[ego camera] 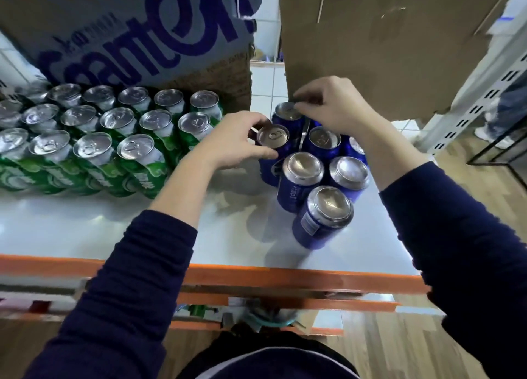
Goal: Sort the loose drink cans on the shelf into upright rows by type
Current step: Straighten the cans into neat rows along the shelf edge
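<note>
Currently, on the head feed, I see the left hand point(239, 141) curled round the rim of an upright blue can point(273, 137), thumb and fingers gripping it. The right hand point(335, 107) pinches the top of the rear blue can point(286, 111) just behind. Both cans belong to a tight cluster of blue cans point(325, 207) on the right of the shelf point(114, 227). Green cans point(94, 127) stand in upright rows on the left, in front of a cardboard box point(128, 30).
</note>
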A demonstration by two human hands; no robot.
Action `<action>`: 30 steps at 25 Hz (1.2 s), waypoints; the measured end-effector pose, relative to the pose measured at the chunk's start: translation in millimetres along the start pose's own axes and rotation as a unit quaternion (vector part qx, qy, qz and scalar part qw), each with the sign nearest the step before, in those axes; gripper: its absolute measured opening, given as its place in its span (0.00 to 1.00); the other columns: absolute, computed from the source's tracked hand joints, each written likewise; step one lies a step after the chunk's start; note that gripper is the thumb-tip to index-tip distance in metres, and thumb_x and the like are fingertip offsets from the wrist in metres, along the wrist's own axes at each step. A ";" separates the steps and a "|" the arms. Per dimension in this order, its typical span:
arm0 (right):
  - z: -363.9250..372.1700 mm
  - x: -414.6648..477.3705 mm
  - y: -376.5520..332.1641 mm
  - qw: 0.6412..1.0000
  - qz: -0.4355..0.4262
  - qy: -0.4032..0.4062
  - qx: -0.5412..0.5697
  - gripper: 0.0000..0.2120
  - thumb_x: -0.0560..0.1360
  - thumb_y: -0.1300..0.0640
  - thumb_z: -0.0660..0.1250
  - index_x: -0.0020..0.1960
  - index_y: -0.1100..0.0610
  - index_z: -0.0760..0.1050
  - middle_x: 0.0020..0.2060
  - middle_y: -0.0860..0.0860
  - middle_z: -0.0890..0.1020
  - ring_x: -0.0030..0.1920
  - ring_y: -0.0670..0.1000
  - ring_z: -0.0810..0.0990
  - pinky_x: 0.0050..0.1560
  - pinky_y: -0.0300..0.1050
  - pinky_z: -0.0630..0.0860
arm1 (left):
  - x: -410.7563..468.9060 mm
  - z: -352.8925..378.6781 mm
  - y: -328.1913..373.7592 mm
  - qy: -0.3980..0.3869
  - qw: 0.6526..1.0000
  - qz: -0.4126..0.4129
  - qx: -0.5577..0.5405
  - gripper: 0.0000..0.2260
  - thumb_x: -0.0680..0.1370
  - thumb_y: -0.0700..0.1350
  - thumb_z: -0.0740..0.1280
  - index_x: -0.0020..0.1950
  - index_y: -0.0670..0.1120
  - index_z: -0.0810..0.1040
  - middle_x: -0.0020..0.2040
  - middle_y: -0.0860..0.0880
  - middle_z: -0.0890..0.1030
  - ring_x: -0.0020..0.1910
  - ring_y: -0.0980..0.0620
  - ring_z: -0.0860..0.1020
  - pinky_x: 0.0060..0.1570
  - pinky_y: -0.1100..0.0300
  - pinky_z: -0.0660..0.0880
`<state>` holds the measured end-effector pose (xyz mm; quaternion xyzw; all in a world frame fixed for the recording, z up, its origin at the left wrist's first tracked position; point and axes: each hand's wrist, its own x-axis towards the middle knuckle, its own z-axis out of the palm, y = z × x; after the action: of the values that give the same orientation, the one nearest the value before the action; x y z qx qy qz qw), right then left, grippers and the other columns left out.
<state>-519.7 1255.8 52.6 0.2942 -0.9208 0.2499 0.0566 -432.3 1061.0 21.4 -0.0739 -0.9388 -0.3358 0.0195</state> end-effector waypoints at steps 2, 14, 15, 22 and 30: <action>5.7 11.1 -3.3 0.999 -0.002 -0.045 -0.009 0.17 0.74 0.52 0.70 0.61 0.56 0.79 0.55 0.52 0.83 0.54 0.51 0.79 0.53 0.38 0.70 | -9.7 -14.8 -8.6 0.007 0.999 -0.020 0.028 0.24 0.67 0.52 0.78 0.60 0.49 0.77 0.53 0.54 0.78 0.49 0.56 0.76 0.44 0.67 0.70; 19.5 40.0 -23.3 0.983 0.020 -0.174 -0.046 0.26 0.68 0.57 0.76 0.65 0.53 0.76 0.56 0.51 0.80 0.51 0.50 0.76 0.50 0.42 0.71 | -39.3 -40.5 -23.7 0.009 0.989 -0.012 0.144 0.25 0.68 0.60 0.73 0.57 0.45 0.78 0.55 0.48 0.79 0.55 0.48 0.75 0.57 0.51 0.71; 18.0 39.8 -21.8 0.981 0.016 -0.190 -0.040 0.26 0.68 0.60 0.74 0.65 0.52 0.75 0.57 0.51 0.79 0.51 0.49 0.75 0.50 0.41 0.70 | -39.3 -35.6 -23.9 0.021 0.989 -0.020 0.148 0.27 0.68 0.63 0.72 0.58 0.46 0.77 0.56 0.48 0.77 0.56 0.48 0.74 0.58 0.51 0.70; 29.5 40.4 -21.9 0.978 0.052 -0.164 -0.120 0.30 0.67 0.42 0.75 0.62 0.59 0.75 0.54 0.56 0.79 0.50 0.54 0.74 0.48 0.47 0.73 | -43.7 -21.1 -28.0 0.076 0.989 -0.021 0.126 0.27 0.68 0.62 0.72 0.60 0.47 0.78 0.51 0.50 0.70 0.56 0.47 0.72 0.52 0.57 0.66; 28.9 48.1 -28.2 0.969 0.056 -0.194 -0.140 0.27 0.67 0.35 0.71 0.50 0.58 0.76 0.44 0.50 0.77 0.45 0.53 0.75 0.40 0.45 0.70 | -47.9 -18.4 -30.9 0.110 0.989 -0.020 0.098 0.27 0.68 0.61 0.73 0.61 0.47 0.78 0.51 0.47 0.74 0.53 0.47 0.74 0.52 0.54 0.70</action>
<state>-541.9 1197.0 51.7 0.2745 -0.9549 0.0594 -0.0961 -389.9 1019.8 12.1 -0.0155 -0.9607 -0.2485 0.1227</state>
